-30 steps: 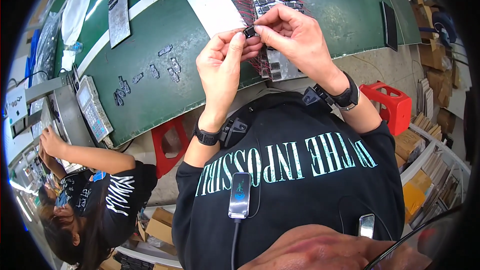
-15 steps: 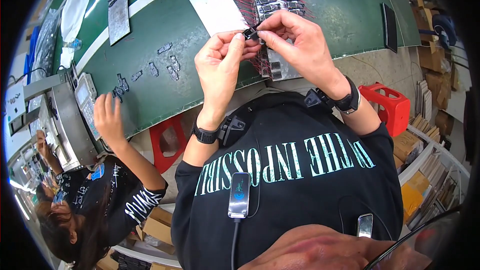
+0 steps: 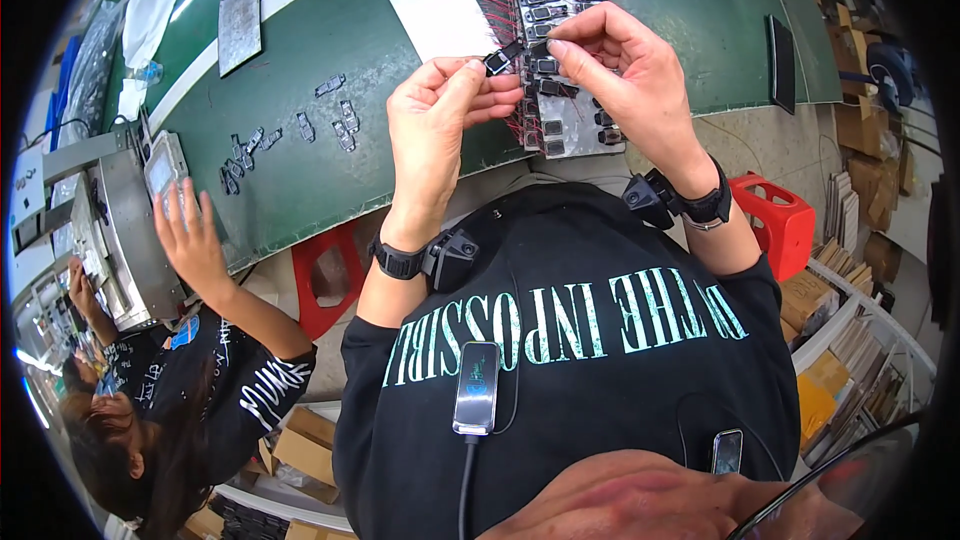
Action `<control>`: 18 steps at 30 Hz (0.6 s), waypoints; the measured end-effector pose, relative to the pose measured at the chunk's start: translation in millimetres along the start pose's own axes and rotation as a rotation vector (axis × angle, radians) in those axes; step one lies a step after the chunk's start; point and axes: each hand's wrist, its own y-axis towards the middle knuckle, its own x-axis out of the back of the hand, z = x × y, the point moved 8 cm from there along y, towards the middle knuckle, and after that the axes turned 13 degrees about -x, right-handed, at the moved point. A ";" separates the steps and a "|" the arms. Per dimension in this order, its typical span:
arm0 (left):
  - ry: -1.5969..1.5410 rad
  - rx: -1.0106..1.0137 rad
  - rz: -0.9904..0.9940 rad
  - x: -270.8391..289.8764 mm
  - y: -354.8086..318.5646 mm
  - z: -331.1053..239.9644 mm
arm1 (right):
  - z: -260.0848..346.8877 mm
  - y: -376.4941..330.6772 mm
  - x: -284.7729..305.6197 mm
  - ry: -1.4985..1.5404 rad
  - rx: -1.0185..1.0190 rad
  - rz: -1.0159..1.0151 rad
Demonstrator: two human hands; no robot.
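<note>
My left hand (image 3: 440,105) pinches a small black watch-like part (image 3: 498,62) between thumb and forefinger. The part has a rectangular pale-edged frame and a short dark strap-like end angled up to the right. A little to the right, my right hand (image 3: 635,70) has its thumb and forefinger pressed together; whatever lies between the tips is too small to name. Both hands hover over the near edge of a metal plate (image 3: 585,130) carrying rows of similar black parts (image 3: 545,13), with thin red wires sticking out along its sides.
A green table (image 3: 680,50) bears a pale plate (image 3: 430,0) with one part on it, several loose parts (image 3: 345,125), and a black flat object (image 3: 781,65). On the left, a co-worker's hand (image 3: 190,240) is beside a grey machine (image 3: 130,230). Red stools (image 3: 775,225) stand below.
My right hand has drawn away from the left to the right, leaving the watch-like part in my left fingers. The co-worker's raised hand has shifted left.
</note>
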 end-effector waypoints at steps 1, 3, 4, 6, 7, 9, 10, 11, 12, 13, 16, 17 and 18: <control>-0.004 0.000 0.005 -0.4 0.1 0.1 | 1.2 -0.6 -0.1 -0.007 0.001 -0.003; -0.009 0.001 0.011 -0.3 0.5 1.0 | 2.3 -1.9 -1.7 -0.014 0.002 -0.005; -0.002 -0.008 0.013 0.1 0.8 1.5 | 7.4 -3.6 -2.9 -0.059 0.061 -0.026; 0.012 -0.024 0.019 0.3 1.4 2.3 | 17.8 -7.8 -6.3 -0.148 0.179 -0.070; 0.011 -0.024 0.022 -0.5 1.1 3.0 | 18.4 -8.1 -8.5 -0.150 0.179 -0.072; 0.034 -0.055 0.034 -3.4 0.2 2.0 | 22.9 -10.3 -16.4 -0.224 0.236 -0.075; 0.045 -0.071 0.041 -4.6 -0.2 1.0 | 24.5 -11.5 -19.3 -0.261 0.265 -0.076; 0.045 -0.071 0.040 -4.9 -0.9 1.0 | 23.3 -11.2 -20.3 -0.262 0.266 -0.075; 0.044 -0.071 0.044 -5.5 -1.7 1.0 | 20.6 -9.7 -21.1 -0.267 0.250 -0.076; 0.042 -0.070 0.047 -5.9 -2.5 0.9 | 17.9 -8.2 -21.7 -0.273 0.234 -0.076; 0.042 -0.068 0.047 -6.4 -3.9 0.7 | 14.2 -5.4 -22.1 -0.263 0.201 -0.056; 0.043 -0.065 0.045 -6.3 -4.1 0.8 | 12.6 -4.4 -22.5 -0.249 0.184 -0.037; 0.043 -0.062 0.043 -6.1 -4.1 0.9 | 11.0 -3.3 -23.2 -0.234 0.166 -0.018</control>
